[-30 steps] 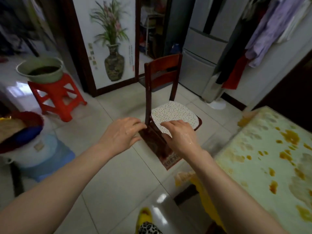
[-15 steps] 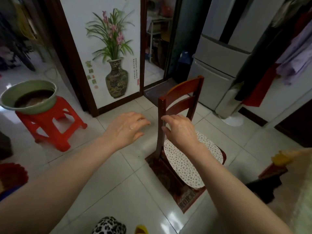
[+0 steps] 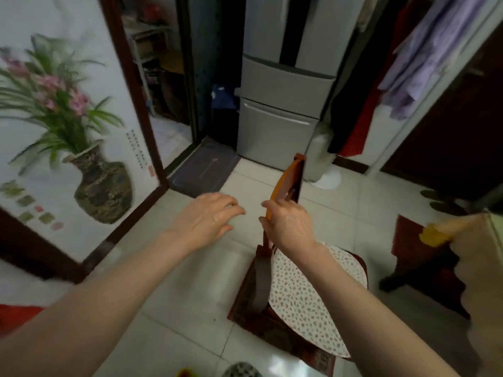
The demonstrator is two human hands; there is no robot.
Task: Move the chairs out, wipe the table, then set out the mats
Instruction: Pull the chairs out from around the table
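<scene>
Chair (image 3: 288, 180) backrest gripped by right hand (image 3: 288, 227), fingers curled round it; left hand (image 3: 206, 217) held just left, fingers loosely spread, nothing held

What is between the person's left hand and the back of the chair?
Nothing. In the head view, only a short gap over bare floor tile separates the open left hand from the chair back, which the right hand grips.

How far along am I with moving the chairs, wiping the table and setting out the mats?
Still the first step. Your right hand grips the back of the wooden chair, which stands on the tiled floor off the table corner; your left hand hovers open beside it. No cloth or mats are in view, so wiping and setting out look undone.
</scene>
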